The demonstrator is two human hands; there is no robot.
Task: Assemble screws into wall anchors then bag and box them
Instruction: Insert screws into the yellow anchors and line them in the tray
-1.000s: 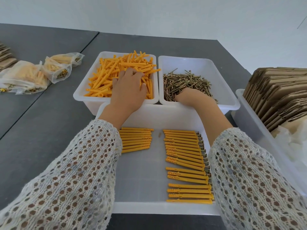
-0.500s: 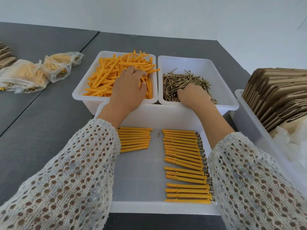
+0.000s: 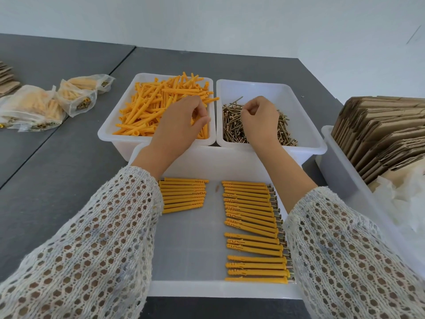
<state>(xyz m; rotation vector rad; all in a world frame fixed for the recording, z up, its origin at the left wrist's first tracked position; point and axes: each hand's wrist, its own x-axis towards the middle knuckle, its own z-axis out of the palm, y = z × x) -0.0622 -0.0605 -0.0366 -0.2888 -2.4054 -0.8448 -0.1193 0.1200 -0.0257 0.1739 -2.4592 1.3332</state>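
The left hand (image 3: 181, 125) is over the anchor bin (image 3: 110, 134), fingers curled inward with thumb meeting fingertips; whether an anchor is pinched cannot be determined. The right hand (image 3: 258, 118) is over the screw bin (image 3: 305, 125), fingers curled toward the thumb; any screw held is too small to confirm.

Landmark: the front tray (image 3: 190, 236), nearest the person.
- Behind the tray, left: anchor bin with loose orange anchors (image 3: 147, 109).
- Behind the tray, right: screw bin with loose screws (image 3: 232, 125).
- In the tray: two rows of assembled anchors (image 3: 250, 226), the right row longer.
- Right of the tray: a bin of flat cardboard boxes (image 3: 381, 132).
- Far left of the tray: filled bags (image 3: 34, 109) on the grey table (image 3: 57, 180).
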